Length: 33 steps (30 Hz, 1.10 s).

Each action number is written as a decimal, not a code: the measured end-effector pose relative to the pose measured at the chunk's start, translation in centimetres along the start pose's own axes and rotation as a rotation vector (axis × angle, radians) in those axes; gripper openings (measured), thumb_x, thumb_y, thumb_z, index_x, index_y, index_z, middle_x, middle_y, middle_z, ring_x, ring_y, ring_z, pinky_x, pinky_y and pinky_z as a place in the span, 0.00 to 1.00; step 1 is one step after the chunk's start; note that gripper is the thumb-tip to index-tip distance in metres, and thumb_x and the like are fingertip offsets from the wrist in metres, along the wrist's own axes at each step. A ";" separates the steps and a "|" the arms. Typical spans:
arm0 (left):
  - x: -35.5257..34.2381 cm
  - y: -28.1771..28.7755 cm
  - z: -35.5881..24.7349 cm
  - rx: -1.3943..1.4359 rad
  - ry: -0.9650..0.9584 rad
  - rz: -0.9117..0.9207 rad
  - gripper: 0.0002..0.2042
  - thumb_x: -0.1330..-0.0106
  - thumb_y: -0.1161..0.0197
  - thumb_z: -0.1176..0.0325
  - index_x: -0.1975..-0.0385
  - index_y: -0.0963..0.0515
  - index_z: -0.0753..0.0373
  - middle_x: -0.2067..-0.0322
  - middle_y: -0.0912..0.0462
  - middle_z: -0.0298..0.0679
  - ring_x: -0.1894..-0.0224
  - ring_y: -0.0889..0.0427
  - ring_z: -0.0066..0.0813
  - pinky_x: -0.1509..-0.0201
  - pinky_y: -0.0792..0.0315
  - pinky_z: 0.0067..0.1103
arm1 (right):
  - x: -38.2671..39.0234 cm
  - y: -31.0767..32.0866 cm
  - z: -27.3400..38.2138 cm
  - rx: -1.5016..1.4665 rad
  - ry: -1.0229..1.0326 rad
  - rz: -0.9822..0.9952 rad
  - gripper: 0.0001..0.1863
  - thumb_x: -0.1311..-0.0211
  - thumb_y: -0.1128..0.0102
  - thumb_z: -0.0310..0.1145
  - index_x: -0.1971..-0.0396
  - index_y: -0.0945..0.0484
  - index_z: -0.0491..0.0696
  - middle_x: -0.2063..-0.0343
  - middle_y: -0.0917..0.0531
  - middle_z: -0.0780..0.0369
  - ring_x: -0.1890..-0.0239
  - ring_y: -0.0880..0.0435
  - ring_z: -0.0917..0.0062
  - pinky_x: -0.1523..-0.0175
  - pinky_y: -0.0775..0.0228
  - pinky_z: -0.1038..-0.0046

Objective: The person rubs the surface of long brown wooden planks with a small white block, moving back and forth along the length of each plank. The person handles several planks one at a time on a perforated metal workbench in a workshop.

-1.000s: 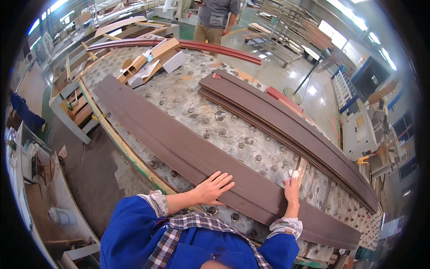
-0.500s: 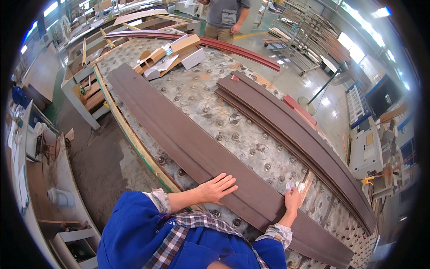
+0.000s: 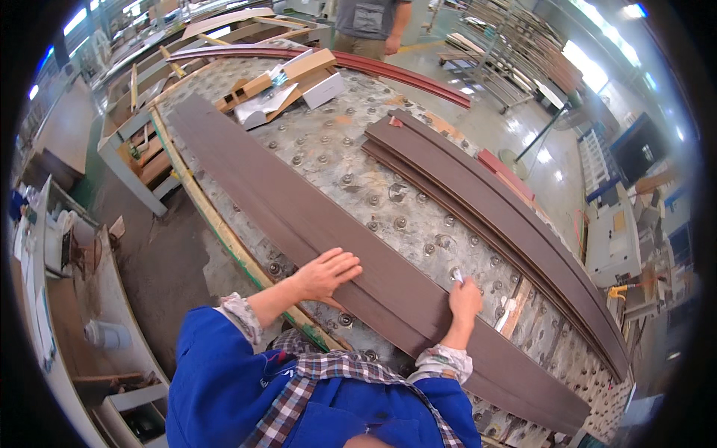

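Observation:
A long brown panel (image 3: 246,179) with a ridge along its length lies slantwise across the table before me. My left hand (image 3: 325,278) rests on its near edge, fingers stretched out over the surface. Over the panel's far edge, my right hand (image 3: 464,299) is closed round a small whitish piece (image 3: 457,275), whose tip sticks out past the fingers; its kind is too small to make out. A thin white strip (image 3: 508,310) lies to the right of that hand, beside a strip of wood.
Ball rollers stud the metal tabletop (image 3: 321,153). More brown panels (image 3: 478,198) lie stacked on the right. Opened cardboard boxes (image 3: 314,67) and long red profiles (image 3: 403,78) are at the far side. Beyond the table stands another person (image 3: 366,26); a loaded rack (image 3: 508,52) is behind.
Both hands have moved farther away and to the left along the panel. The small whitish piece has moved with my right hand. The other person has shifted slightly.

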<state>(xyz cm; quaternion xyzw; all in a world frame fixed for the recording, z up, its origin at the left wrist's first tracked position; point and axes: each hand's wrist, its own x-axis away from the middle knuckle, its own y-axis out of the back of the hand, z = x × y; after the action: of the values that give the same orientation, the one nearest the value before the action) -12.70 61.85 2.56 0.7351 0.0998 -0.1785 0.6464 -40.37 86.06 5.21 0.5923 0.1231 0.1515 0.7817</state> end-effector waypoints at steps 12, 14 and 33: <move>0.3 3.5 4.3 -0.007 0.072 0.119 0.52 0.56 0.34 0.32 0.37 0.39 0.67 0.34 0.42 0.51 0.31 0.45 0.53 0.27 0.53 0.44 | 5.4 3.2 0.2 -0.816 0.119 -0.711 0.08 0.37 0.40 0.32 0.64 0.20 0.44 0.65 0.17 0.58 0.69 0.19 0.66 0.63 0.28 0.68; -1.0 2.2 3.4 -0.008 0.033 0.125 0.51 0.50 0.39 0.31 0.35 0.41 0.67 0.32 0.44 0.51 0.30 0.47 0.52 0.27 0.55 0.44 | 8.9 5.1 -3.8 -0.681 0.001 -0.817 0.07 0.39 0.38 0.29 0.63 0.19 0.43 0.67 0.20 0.60 0.72 0.23 0.72 0.63 0.29 0.74; -15.2 -4.6 -0.7 0.110 0.192 0.195 0.27 0.35 0.47 0.40 0.60 0.19 0.60 0.62 0.18 0.40 0.55 0.22 0.40 0.48 0.34 0.33 | 22.4 0.2 -18.9 -0.051 -0.211 -0.767 0.11 0.34 0.45 0.29 0.55 0.21 0.42 0.75 0.25 0.57 0.74 0.24 0.64 0.69 0.32 0.66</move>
<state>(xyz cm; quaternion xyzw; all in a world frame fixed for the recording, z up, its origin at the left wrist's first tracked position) -28.24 64.46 4.32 0.7893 0.0794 -0.0490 0.6069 -26.68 111.50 0.04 0.4962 0.2506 -0.2104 0.8042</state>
